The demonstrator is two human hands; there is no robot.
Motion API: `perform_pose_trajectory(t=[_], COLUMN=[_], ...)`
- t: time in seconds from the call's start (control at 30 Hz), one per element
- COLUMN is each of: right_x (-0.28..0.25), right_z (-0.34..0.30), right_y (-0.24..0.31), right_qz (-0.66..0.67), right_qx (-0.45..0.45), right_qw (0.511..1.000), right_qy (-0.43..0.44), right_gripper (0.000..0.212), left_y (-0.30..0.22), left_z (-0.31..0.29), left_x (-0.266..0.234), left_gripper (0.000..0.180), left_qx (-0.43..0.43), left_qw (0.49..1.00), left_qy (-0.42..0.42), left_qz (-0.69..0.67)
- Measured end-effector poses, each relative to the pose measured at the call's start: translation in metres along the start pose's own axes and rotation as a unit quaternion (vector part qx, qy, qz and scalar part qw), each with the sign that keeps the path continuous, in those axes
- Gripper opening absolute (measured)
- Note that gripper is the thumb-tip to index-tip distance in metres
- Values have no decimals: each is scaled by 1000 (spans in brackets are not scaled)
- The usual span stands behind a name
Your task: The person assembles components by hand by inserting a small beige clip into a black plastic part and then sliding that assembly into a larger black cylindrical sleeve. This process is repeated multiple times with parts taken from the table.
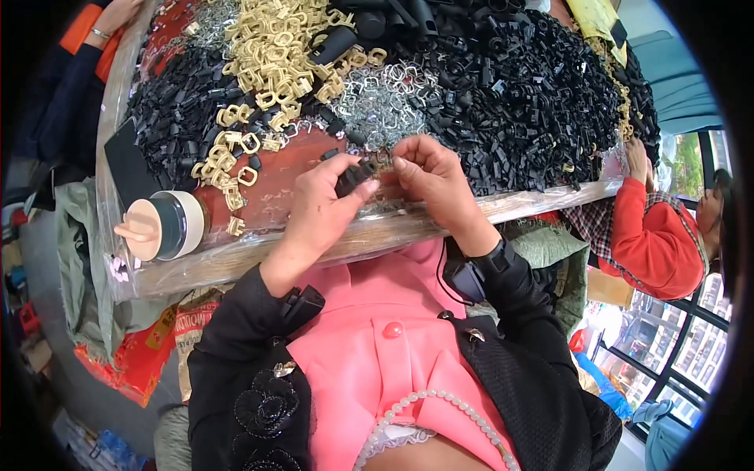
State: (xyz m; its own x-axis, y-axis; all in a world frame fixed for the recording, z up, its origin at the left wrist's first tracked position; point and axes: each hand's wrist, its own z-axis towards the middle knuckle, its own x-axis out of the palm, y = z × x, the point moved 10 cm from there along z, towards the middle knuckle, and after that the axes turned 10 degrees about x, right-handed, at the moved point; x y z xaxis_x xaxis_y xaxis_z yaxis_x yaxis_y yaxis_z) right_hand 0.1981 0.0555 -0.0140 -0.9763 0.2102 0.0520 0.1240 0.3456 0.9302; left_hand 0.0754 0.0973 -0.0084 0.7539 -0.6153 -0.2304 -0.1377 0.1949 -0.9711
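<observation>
My left hand (318,202) grips a small black plastic part (350,179) between thumb and fingers, above the near edge of the table. Close by on its right, my right hand (438,182) has its thumb and forefinger pinched together; whatever they hold is too small or hidden to make out. Just beyond both hands lies a heap of silver wire rings (381,106). Loose tan plastic buckles (232,161) are scattered to the left of my left hand.
Black plastic pieces (510,102) form a large heap at the right, with tan buckles (275,47) piled farther back. A dark cup with a beige lid (145,228) stands at the table's left corner. People sit at both sides; one wears a red sleeve (628,224).
</observation>
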Motion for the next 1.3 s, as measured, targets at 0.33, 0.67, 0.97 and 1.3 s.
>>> perform_pose_trajectory(t=[0.33,0.67,0.97,1.3], right_x=[15,26,33,16], right_z=[-11,-28,-45,-38], right_y=[-12,35,55,26], right_qz=[148,-94,-320,-354], right_qx=[48,-127,-285,-243], right_qw=[986,987,903,903], right_qy=[56,7,-40,-26], right_gripper=[8,10,12,10], left_y=[-35,6,14,20], left_z=[2,-5,-9,-11], left_x=[6,8,22,26], left_gripper=[15,12,14,16], left_qx=[116,-64,-160,-121], left_qw=[992,969,928,973], left_qy=[-42,-68,-24,62], left_qz=[29,-230,-337,-187])
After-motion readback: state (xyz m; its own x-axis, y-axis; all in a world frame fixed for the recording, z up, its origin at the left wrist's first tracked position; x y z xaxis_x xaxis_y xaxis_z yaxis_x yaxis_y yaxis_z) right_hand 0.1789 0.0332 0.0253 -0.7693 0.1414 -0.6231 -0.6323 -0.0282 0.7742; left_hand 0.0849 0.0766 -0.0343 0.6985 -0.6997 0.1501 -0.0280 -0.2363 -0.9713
